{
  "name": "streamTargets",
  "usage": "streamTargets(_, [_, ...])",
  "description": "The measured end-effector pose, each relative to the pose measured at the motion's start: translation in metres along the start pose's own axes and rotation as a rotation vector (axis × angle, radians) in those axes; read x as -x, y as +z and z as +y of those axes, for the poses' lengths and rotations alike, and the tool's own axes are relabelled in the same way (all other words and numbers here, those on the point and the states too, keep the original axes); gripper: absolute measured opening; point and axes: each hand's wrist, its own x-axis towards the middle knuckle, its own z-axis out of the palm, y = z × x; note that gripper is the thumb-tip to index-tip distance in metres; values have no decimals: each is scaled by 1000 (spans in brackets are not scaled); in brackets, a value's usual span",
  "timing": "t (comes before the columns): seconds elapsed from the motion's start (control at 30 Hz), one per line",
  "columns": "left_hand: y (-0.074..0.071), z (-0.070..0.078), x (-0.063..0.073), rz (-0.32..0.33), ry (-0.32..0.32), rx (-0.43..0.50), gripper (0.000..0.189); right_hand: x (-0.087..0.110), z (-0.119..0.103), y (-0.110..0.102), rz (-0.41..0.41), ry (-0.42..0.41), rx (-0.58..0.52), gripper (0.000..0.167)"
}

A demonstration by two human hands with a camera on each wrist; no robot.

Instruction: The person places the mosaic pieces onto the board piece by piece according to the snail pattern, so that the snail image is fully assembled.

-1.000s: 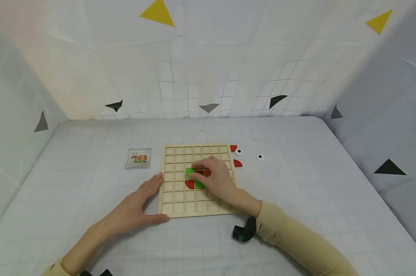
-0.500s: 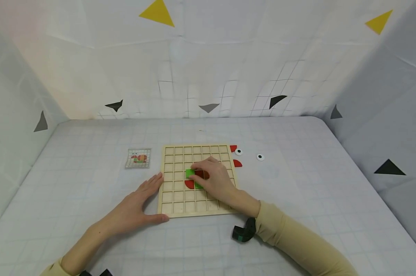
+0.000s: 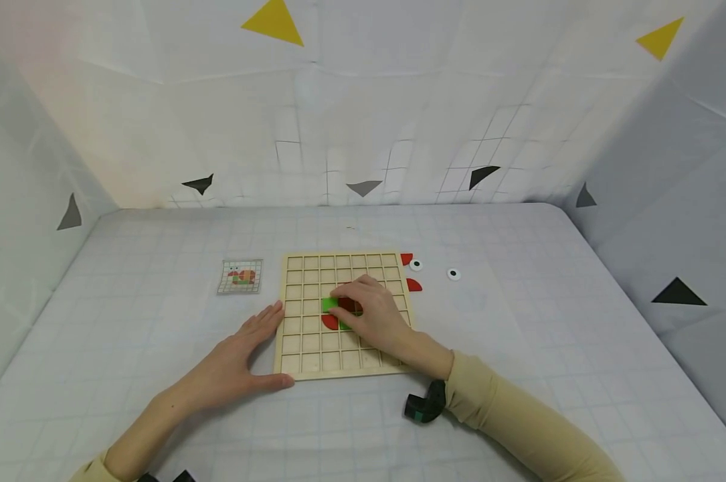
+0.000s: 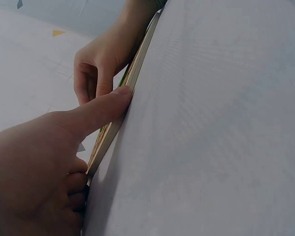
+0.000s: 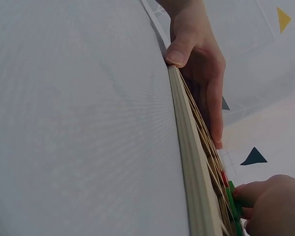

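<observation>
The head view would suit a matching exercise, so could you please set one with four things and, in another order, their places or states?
1. picture card
2. left hand
3. right hand
4. rightmost eye disc

A. pinching the green square
B. on the table, right of the wooden grid board
C. on the table, left of the board
D. touching the board's edge

Pairs: 1-C, 2-D, 3-A, 4-B

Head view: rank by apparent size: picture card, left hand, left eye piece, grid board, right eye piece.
1. Grid board
2. Left hand
3. Picture card
4. Left eye piece and right eye piece: look alike, so not ranked.
</observation>
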Motion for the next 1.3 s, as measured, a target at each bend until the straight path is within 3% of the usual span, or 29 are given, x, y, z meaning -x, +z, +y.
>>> streamTargets(0.7, [-2,0,2,4,1,-4,112,-1,1,3,9,-41,10,22])
streamTargets(0.97, [0,-1,3,16,9,7,111,-3,-5,-3,88,-115,24,22])
streamTargets(1.1, [1,0,1,14,12,12,112,-4,-2,-17,113,-72,-9,22])
streamTargets(1.3, [1,0,1,16,16,5,112,4,21,-44,106,37,-71,25])
